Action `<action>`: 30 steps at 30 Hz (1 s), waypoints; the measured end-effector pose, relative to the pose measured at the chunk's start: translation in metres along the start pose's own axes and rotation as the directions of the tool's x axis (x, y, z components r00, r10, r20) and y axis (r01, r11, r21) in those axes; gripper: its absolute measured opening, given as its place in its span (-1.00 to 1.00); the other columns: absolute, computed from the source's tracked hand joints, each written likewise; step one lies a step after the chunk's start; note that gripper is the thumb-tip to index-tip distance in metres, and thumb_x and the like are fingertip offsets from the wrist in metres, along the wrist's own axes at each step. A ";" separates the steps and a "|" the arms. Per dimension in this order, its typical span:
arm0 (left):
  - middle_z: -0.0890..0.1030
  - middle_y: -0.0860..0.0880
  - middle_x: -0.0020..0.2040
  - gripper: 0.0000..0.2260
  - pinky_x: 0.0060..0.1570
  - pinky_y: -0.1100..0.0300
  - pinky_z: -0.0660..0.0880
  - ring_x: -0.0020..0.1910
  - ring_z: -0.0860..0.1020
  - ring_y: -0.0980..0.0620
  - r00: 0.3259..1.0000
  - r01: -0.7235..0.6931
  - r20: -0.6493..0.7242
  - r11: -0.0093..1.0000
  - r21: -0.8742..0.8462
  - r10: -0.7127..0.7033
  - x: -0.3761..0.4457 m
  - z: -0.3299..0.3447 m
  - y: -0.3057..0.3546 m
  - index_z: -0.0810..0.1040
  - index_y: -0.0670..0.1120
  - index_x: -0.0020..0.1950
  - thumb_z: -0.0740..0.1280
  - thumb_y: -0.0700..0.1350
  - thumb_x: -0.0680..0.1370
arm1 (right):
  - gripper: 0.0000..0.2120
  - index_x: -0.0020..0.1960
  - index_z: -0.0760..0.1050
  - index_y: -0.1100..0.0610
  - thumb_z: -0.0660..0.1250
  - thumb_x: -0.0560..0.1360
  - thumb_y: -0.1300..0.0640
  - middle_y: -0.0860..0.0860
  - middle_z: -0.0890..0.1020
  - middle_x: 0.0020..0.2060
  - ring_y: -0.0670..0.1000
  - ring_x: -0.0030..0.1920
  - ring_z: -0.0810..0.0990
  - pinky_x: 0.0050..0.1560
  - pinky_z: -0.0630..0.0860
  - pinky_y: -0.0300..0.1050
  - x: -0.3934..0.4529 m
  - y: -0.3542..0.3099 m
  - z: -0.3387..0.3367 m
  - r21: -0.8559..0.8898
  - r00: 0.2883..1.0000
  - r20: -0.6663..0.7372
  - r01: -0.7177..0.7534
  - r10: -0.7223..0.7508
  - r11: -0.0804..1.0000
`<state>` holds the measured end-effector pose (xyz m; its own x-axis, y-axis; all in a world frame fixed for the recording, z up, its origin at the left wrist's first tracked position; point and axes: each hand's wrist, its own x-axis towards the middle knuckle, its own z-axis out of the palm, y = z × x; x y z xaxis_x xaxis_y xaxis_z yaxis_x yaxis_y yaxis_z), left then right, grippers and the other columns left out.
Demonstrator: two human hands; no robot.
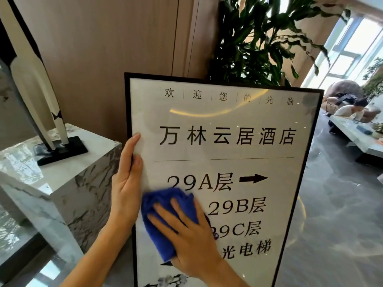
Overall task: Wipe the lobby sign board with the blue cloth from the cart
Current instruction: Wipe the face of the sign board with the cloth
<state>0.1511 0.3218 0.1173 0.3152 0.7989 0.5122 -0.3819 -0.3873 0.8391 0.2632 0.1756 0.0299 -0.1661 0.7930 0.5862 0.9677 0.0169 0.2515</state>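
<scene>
The lobby sign board [226, 156] stands upright in a thin black frame, its glossy white face printed with black characters and an arrow. My left hand [127, 179] grips the board's left edge, thumb on the front face. My right hand [186, 233] lies flat with straight fingers on the folded blue cloth [163, 220] and presses it against the lower left of the board's face. The cloth and hand cover part of the printed lines there.
A marble pedestal [62, 183] with a white sculpture on a black base [60, 150] stands close on the left. A tall leafy plant [259, 42] rises behind the board. To the right lie glossy grey floor [335, 224], a low table [356, 133] and a seated person [350, 108].
</scene>
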 end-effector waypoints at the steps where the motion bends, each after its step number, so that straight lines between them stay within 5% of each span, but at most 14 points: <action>1: 0.49 0.36 0.37 -0.64 0.22 0.48 0.41 0.33 0.46 0.35 1.000 -0.010 0.002 1.000 -0.009 0.010 0.000 0.001 0.000 0.39 0.33 0.44 0.13 -0.04 0.71 | -0.39 0.62 0.16 -0.07 0.21 0.62 -0.13 -0.12 0.15 0.63 0.04 0.64 0.10 0.60 0.00 0.28 -0.015 0.004 0.000 0.000 1.000 0.024 0.018 -0.018 1.000; 5: 0.52 0.35 0.33 -0.65 0.11 0.50 0.47 0.25 0.52 0.35 1.000 -0.004 0.006 0.999 -0.041 0.004 0.002 0.002 -0.002 0.40 0.29 0.44 0.14 -0.05 0.71 | -0.34 0.60 0.22 -0.04 0.31 0.55 -0.06 -0.11 0.20 0.62 0.04 0.63 0.15 0.59 0.01 0.34 -0.039 0.046 -0.016 0.013 0.999 0.032 -0.016 0.016 1.000; 8: 0.52 0.37 0.30 -0.66 0.09 0.48 0.49 0.21 0.55 0.35 1.000 -0.016 0.001 0.999 -0.029 0.016 0.003 0.003 -0.002 0.39 0.30 0.44 0.14 0.01 0.70 | -0.42 0.63 0.16 -0.03 0.18 0.62 0.02 -0.09 0.15 0.64 0.08 0.64 0.11 0.51 0.14 0.45 -0.029 0.093 -0.040 0.052 0.963 -0.097 -0.247 0.251 0.968; 13: 0.49 0.43 0.32 -0.62 0.13 0.58 0.39 0.26 0.47 0.44 0.999 -0.034 0.006 0.999 -0.020 0.034 0.003 0.004 -0.001 0.39 0.30 0.44 0.11 -0.12 0.73 | -0.45 0.63 0.03 -0.17 0.07 0.67 -0.15 -0.23 0.09 0.63 -0.06 0.64 0.03 0.61 0.08 0.24 -0.023 0.169 -0.073 0.383 0.685 -0.199 -0.604 0.701 0.699; 20: 0.46 0.44 0.34 -0.61 0.19 0.56 0.36 0.28 0.45 0.43 0.998 -0.059 0.006 0.998 -0.006 0.059 0.004 0.004 -0.004 0.38 0.30 0.43 0.11 -0.14 0.72 | -0.45 0.61 0.02 -0.23 0.13 0.68 -0.17 -0.26 0.05 0.62 0.03 0.65 0.02 0.58 0.10 0.31 -0.017 0.164 -0.052 0.494 0.507 -0.331 -0.625 0.796 0.604; 25: 0.42 0.46 0.38 -0.62 0.25 0.54 0.32 0.35 0.39 0.42 0.995 -0.102 0.017 0.995 0.011 0.102 0.003 0.004 -0.002 0.35 0.27 0.45 0.10 -0.14 0.73 | -0.52 0.60 0.18 -0.02 0.10 0.71 -0.07 0.12 0.24 0.59 0.29 0.60 0.14 0.44 0.24 0.49 -0.032 0.082 -0.003 0.278 0.679 -0.340 -0.588 0.650 0.760; 30: 0.42 0.47 0.37 -0.64 0.25 0.50 0.36 0.34 0.41 0.41 0.992 -0.120 0.025 0.993 -0.011 0.120 0.002 0.000 -0.008 0.30 0.11 0.51 0.10 -0.14 0.73 | -0.27 0.65 -0.02 -0.14 0.21 0.56 -0.16 -0.05 -0.05 0.66 0.13 0.66 -0.10 0.47 0.19 0.39 -0.081 -0.026 0.043 0.127 0.938 -0.054 -0.333 0.342 0.934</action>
<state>0.1551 0.3263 0.1112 0.2883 0.7349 0.6138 -0.4266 -0.4754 0.7695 0.2598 0.1375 -0.0569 0.1648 0.7165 0.6778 0.9835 -0.1710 -0.0583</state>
